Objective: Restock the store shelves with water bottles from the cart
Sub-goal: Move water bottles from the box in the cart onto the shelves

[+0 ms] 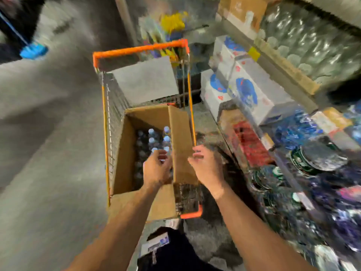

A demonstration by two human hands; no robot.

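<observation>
One shelf unit (pixel 277 61) stands right of one cart (pixel 140 48). One open box (pixel 125 153) in the cart holds bottles (pixel 151 140); count unclear through blur. Two hands: left hand (pixel 156 169) over the bottles, right hand (pixel 207 165) beside the flap, fingers loosely curled, holding nothing.

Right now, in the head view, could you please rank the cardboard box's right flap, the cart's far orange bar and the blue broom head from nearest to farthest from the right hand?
From the right hand:
1. Right flap, just to its left, at the fingertips.
2. Far orange bar, ahead at the cart's far end.
3. Blue broom head, far off on the upper left floor.
</observation>
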